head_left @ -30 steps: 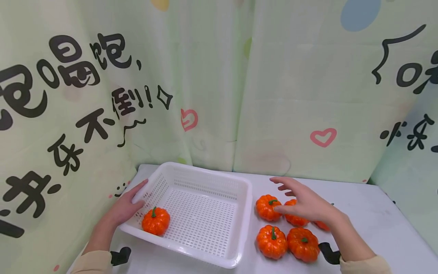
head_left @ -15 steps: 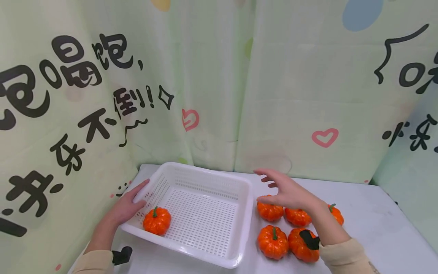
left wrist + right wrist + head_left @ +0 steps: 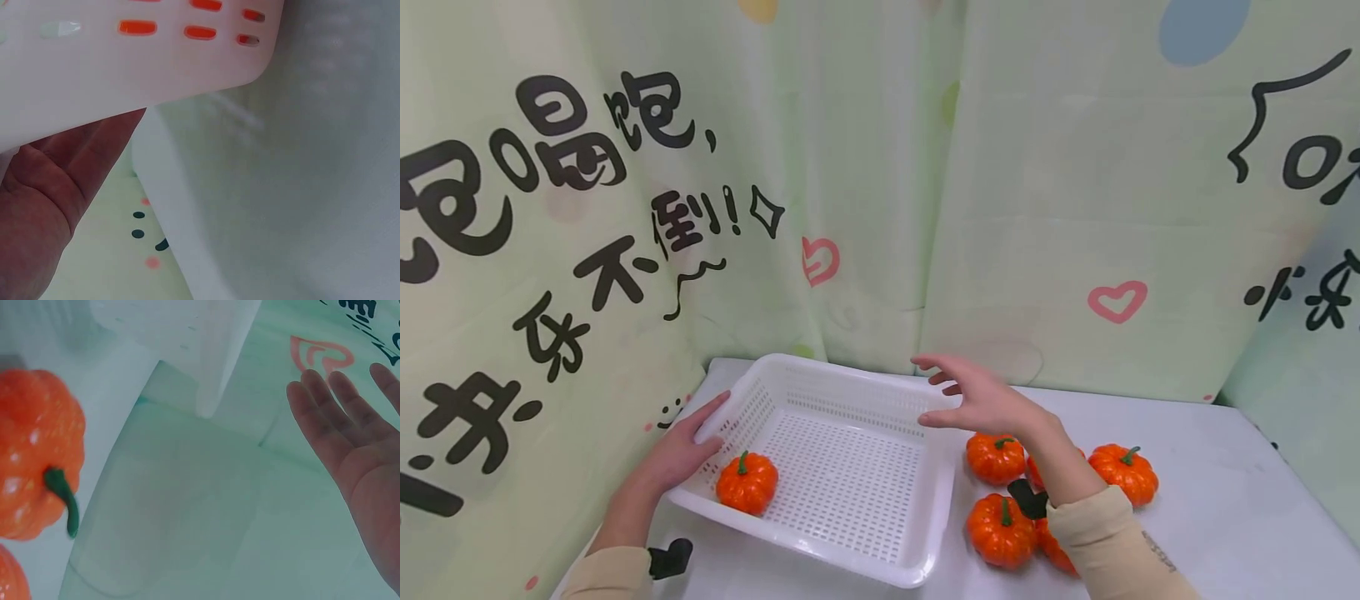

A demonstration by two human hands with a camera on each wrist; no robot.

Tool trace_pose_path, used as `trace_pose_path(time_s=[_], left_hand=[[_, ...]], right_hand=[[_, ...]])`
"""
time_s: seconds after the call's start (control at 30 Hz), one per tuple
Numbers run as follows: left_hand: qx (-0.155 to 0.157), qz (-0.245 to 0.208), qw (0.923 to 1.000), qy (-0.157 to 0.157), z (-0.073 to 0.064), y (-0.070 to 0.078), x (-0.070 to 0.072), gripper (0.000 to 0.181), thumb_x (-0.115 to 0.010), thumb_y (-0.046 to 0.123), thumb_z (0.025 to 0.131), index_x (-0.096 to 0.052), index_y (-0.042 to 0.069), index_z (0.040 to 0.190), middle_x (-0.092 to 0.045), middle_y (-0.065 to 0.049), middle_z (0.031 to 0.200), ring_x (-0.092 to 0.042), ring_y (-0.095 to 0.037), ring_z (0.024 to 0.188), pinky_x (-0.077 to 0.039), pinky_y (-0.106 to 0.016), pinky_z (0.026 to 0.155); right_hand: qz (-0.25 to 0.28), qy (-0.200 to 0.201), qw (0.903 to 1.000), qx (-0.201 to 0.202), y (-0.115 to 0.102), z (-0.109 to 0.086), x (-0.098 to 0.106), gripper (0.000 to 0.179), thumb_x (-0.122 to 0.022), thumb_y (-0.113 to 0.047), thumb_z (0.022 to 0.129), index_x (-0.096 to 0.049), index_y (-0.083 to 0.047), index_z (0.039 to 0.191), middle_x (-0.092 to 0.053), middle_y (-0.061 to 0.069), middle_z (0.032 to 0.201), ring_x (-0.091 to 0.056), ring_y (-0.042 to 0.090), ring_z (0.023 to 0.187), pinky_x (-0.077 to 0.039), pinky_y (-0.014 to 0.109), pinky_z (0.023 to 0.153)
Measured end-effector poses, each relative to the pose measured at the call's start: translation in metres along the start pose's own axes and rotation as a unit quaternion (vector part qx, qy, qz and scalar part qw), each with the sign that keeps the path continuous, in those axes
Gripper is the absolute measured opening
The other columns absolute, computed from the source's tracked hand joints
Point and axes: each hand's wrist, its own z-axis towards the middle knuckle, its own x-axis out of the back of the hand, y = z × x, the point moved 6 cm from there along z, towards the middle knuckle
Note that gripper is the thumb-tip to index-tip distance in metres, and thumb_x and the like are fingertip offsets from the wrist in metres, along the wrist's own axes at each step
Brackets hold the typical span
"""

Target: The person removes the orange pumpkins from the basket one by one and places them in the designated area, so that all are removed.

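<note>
A white perforated plastic basket (image 3: 850, 479) stands on the table with one glossy orange pumpkin (image 3: 747, 485) in its near left corner. My left hand (image 3: 681, 450) holds the left rim, thumb over the inside and fingers along the outer wall. In the left wrist view, that palm (image 3: 44, 200) shows beside the basket wall, its fingers partly hidden. My right hand (image 3: 973, 396) hovers at the far right corner of the basket, fingers spread and holding nothing. Several more pumpkins (image 3: 1002, 533) sit to the basket's right, some partly covered by my right forearm.
The white table (image 3: 1217, 500) extends right of the pumpkins. A pale green curtain (image 3: 1022, 208) with black characters and pink hearts encloses the back and sides. Another pumpkin (image 3: 1124, 475) sits farthest right, beyond my forearm.
My right hand has moved left and slightly up, from over the pumpkins to the basket's far right corner. The rightmost pumpkin has come into view. My left hand keeps its place.
</note>
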Motion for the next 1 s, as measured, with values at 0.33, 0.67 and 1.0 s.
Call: trace_pose_path(time_s=[0.33, 0.67, 1.0], left_hand=[[0.002, 0.005, 1.0, 0.0, 0.0, 0.002, 0.001, 0.072, -0.058, 0.022, 0.1, -0.023, 0.02, 0.162, -0.022, -0.03, 0.16, -0.026, -0.056, 0.14, -0.038, -0.071, 0.1], [-0.002, 0.004, 1.0, 0.006, -0.001, 0.005, 0.003, 0.071, -0.059, 0.019, 0.1, -0.025, 0.019, 0.162, -0.025, -0.03, 0.159, -0.03, -0.055, 0.139, -0.039, -0.07, 0.101], [0.009, 0.0, 1.0, 0.003, -0.001, -0.001, 0.0, 0.071, -0.058, 0.022, 0.1, -0.023, 0.022, 0.162, -0.023, -0.029, 0.16, -0.027, -0.055, 0.14, -0.039, -0.071, 0.1]], right_hand=[[0.004, -0.023, 0.9996, 0.018, -0.014, 0.031, -0.012, 0.074, -0.079, -0.024, 0.088, -0.044, -0.007, 0.151, -0.049, 0.012, 0.147, -0.056, 0.029, 0.123, -0.049, 0.045, 0.102], [0.022, -0.04, 0.9985, 0.032, -0.03, 0.057, -0.024, 0.073, -0.079, -0.022, 0.088, -0.044, -0.006, 0.15, -0.048, 0.013, 0.148, -0.056, 0.033, 0.124, -0.048, 0.043, 0.103], [0.051, -0.058, 0.9961, 0.042, -0.041, 0.085, -0.052, 0.072, -0.079, -0.021, 0.086, -0.045, -0.006, 0.149, -0.051, 0.012, 0.145, -0.057, 0.038, 0.123, -0.049, 0.047, 0.101]])
